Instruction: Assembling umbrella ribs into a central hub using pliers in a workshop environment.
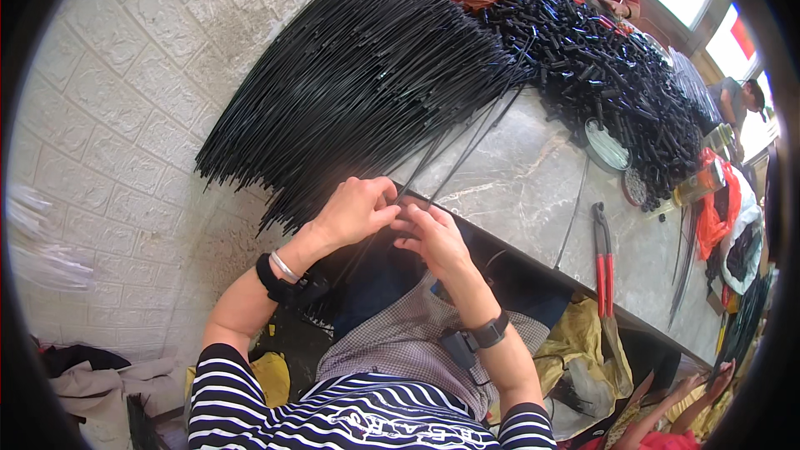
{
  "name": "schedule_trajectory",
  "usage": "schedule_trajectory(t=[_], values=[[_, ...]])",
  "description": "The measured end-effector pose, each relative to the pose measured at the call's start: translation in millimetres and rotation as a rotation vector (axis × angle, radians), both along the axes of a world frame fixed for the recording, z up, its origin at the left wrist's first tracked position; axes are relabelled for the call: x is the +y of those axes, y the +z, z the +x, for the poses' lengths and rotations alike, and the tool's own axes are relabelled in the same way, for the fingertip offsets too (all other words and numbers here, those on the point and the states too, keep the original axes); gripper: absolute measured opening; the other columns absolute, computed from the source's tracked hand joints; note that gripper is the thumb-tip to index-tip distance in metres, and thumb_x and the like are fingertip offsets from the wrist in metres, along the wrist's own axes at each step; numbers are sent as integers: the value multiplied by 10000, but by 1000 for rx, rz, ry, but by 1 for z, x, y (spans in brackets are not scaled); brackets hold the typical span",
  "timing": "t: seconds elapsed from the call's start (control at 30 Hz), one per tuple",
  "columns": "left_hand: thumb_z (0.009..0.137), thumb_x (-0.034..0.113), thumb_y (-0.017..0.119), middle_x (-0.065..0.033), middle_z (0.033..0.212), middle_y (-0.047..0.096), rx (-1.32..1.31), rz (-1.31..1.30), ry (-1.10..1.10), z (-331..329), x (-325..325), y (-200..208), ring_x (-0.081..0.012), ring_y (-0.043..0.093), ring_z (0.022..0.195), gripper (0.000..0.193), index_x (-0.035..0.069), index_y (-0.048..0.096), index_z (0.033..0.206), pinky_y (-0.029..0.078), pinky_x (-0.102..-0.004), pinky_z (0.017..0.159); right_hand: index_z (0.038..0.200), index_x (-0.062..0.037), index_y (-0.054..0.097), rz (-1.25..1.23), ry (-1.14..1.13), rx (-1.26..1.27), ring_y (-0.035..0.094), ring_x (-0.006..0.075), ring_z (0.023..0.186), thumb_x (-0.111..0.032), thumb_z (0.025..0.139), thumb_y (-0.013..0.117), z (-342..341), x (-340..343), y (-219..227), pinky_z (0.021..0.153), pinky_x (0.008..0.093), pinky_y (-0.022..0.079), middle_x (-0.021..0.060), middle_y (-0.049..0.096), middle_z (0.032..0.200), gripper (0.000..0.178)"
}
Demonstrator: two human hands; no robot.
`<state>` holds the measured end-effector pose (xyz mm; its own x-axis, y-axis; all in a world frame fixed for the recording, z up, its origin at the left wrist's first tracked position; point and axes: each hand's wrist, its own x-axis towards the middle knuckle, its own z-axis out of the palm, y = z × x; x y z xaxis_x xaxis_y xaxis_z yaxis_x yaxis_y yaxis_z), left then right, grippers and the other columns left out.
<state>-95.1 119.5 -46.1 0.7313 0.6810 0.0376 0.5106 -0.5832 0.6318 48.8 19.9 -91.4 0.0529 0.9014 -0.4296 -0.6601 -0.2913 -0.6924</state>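
Observation:
My left hand [357,210] is at the near table edge, thumb and fingers pinched around a thin black rod [427,157]. One end of this rod slants down toward my lap; the other reaches up over the tabletop. My right hand [435,237] is close beside it, fingers curled, fingertips almost meeting those of the left. Whatever is between the right fingertips is too small to make out. Another thin black rod [475,143] lies slanting across the table just beyond my hands. A large stack of black rods [358,83] fills the table's left side.
Short black tubes [600,58] are heaped at the back right, near a bowl of clear pieces [607,146]. Red-handled pliers [603,258] lie by the grey table's [521,187] front edge. A white brick wall [117,150] stands left. Other people sit around the table.

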Motion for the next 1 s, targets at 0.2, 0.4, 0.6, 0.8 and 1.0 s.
schedule_trajectory(t=[0.2,0.4,0.6,0.8,1.0], values=[[793,181,686,-107,671,682,2,-122,27,0,5,4,-138,639,572,274,-30,639,962,480,-271,533,1169,-21,552,66,2,175,608,143,936,-165,975,503,-6,14,-10,808,360,528,42,611,1023,247],[808,179,677,-69,651,652,-12,-202,18,-1,12,4,-76,576,583,254,-54,659,907,455,-258,531,1126,-29,579,66,9,141,627,152,898,-172,972,517,2,5,-11,787,338,533,50,648,978,218],[813,181,669,-76,652,650,-17,-143,7,-3,13,0,-93,581,579,255,-56,654,908,456,-269,531,1094,-28,578,81,10,142,642,164,846,-169,978,509,6,0,-13,755,341,546,54,649,938,195],[817,176,666,-88,672,668,19,-167,23,-2,11,3,-102,609,595,247,-52,655,911,476,-265,546,1114,-24,555,110,21,208,645,171,801,-205,990,503,4,-2,-15,703,350,563,45,607,916,225],[823,186,701,-82,689,682,-65,-138,16,-2,6,0,-83,609,592,230,-35,680,882,481,-251,533,1132,-48,581,48,39,156,630,126,744,-274,980,544,4,4,-2,664,334,557,13,618,931,274]])
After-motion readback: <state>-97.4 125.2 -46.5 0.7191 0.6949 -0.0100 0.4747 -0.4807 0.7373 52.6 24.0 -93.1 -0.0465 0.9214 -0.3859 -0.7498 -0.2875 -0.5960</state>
